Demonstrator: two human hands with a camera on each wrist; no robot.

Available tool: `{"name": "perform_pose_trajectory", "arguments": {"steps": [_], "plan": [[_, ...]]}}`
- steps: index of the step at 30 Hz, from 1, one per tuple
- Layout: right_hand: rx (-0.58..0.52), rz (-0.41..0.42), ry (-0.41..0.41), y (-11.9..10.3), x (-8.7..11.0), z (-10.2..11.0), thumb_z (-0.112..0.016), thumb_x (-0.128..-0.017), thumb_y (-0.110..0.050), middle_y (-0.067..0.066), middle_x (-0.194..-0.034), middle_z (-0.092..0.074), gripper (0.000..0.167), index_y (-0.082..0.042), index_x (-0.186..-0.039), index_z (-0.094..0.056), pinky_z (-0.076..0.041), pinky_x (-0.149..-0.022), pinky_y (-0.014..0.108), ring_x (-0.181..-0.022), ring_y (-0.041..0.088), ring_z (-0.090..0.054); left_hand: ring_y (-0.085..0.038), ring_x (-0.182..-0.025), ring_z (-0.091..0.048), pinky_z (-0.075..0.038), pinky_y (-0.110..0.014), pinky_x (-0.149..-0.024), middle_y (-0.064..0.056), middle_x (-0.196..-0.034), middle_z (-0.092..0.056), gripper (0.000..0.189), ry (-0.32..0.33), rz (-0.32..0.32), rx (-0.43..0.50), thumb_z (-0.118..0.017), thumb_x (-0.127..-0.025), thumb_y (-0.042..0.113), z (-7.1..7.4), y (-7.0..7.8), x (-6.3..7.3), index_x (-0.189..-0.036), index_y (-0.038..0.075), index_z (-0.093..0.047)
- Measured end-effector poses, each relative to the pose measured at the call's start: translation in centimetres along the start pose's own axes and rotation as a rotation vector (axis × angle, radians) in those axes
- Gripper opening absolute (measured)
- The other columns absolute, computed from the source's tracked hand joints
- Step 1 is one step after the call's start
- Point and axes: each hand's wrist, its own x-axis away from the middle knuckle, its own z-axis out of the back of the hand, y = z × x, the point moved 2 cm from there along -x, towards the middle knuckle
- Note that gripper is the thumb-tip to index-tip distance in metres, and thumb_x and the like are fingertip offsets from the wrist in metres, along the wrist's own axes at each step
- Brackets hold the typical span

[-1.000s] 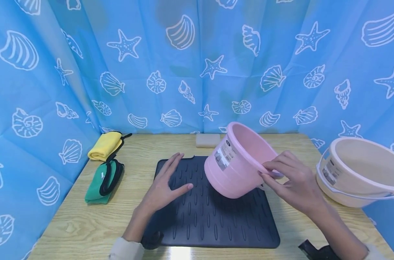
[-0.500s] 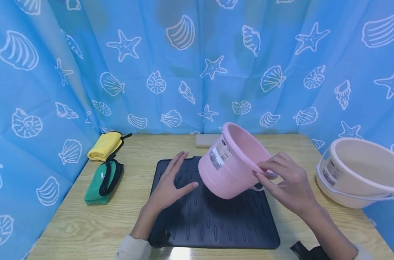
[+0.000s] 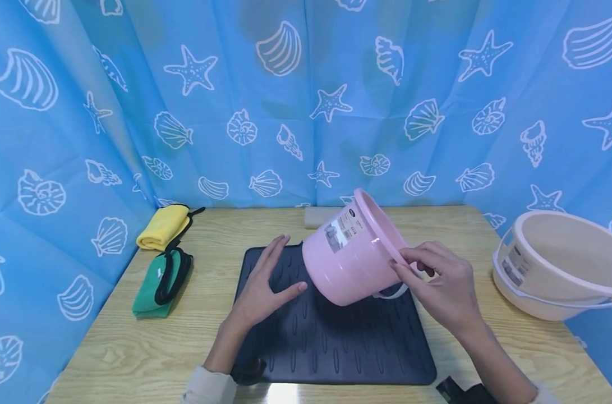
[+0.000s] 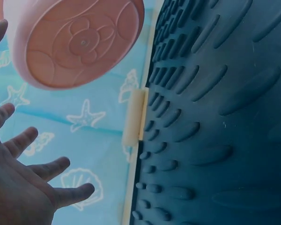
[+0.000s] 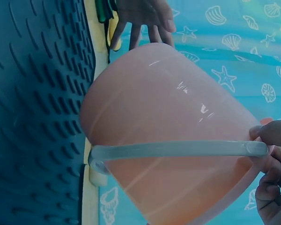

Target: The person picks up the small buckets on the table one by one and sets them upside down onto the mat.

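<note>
A pink bucket [image 3: 346, 252] with a paper label hangs tilted above a black ridged mat [image 3: 306, 348], its mouth facing right. My right hand [image 3: 439, 286] pinches the rim between thumb and fingers. In the right wrist view the pale handle [image 5: 178, 149] lies across the bucket's side. To the bucket's left, my left hand [image 3: 262, 297] is held up with fingers spread and nothing in it. The left wrist view shows the bucket's base [image 4: 84, 44], with a moulded flower, apart from the spread fingers [image 4: 49, 168].
A cream bucket [image 3: 518, 269] with its handle down stands at the table's right. Folded yellow [image 3: 164, 227] and green [image 3: 154, 289] cloths lie at the left. A beige block [image 3: 318, 217] sits behind the mat, before a blue shell-patterned curtain [image 3: 265, 112].
The pink bucket has shifted left and tipped further onto its side, its mouth turning more to the right. My right hand moved left with it; my left hand moved slightly right, then stayed.
</note>
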Motion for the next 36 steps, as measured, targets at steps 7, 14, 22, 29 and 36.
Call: {"name": "perform_pose_trajectory", "arguments": {"steps": [7,14,22,29,36], "plan": [[-0.024,-0.055,0.04,-0.2,0.2,-0.7,-0.088,-0.071,0.003,-0.005,-0.079,-0.066,0.027,-0.006,-0.095,-0.08,-0.038,-0.058,0.018,-0.067,0.01,-0.049,-0.026,-0.151,-0.016,-0.021,-0.072,-0.108,0.014,-0.165,-0.012,0.096,0.007,0.022,0.015,-0.072,-0.082,0.06,0.1,-0.1,0.1,-0.158,0.045,-0.016],[-0.043,-0.113,0.069,-0.4,0.0,-1.6,-0.086,-0.075,0.001,-0.005,-0.08,-0.066,0.024,-0.005,-0.097,-0.08,-0.039,-0.057,0.018,-0.069,0.011,-0.05,-0.031,-0.151,-0.015,-0.019,-0.074,-0.107,0.007,-0.166,-0.013,0.098,0.02,0.019,0.101,-0.071,-0.081,0.061,0.0,0.1,0.1,-0.159,0.043,-0.015],[-0.119,-0.187,0.118,-2.5,-0.4,-2.2,-0.079,-0.076,0.013,0.008,-0.078,-0.065,0.022,0.006,-0.097,-0.076,-0.039,-0.058,0.014,-0.07,0.008,-0.049,-0.031,-0.151,-0.011,-0.022,-0.07,-0.109,0.006,-0.167,-0.006,0.108,0.032,0.024,0.212,-0.07,-0.076,0.069,-0.3,1.3,-0.7,-0.159,0.043,-0.006],[-0.205,-0.243,0.114,-1.6,0.2,-3.4,-0.079,-0.079,0.01,0.008,-0.084,-0.069,0.024,0.004,-0.103,-0.076,-0.044,-0.062,0.013,-0.073,0.01,-0.054,-0.031,-0.15,-0.013,-0.026,-0.069,-0.108,0.006,-0.166,-0.008,0.112,0.018,-0.015,0.373,-0.074,-0.075,0.066,-0.5,1.3,-1.2,-0.158,0.046,-0.001],[-0.252,-0.302,0.128,0.1,1.0,-4.4,-0.08,-0.083,0.0,0.004,-0.091,-0.072,0.023,-0.003,-0.105,-0.078,-0.05,-0.064,0.015,-0.074,0.013,-0.059,-0.033,-0.138,-0.036,-0.045,-0.053,-0.101,0.004,-0.159,-0.02,0.112,-0.055,-0.092,0.714,-0.081,-0.081,0.036,-1.7,0.7,-1.9,-0.158,0.044,0.0]]}}
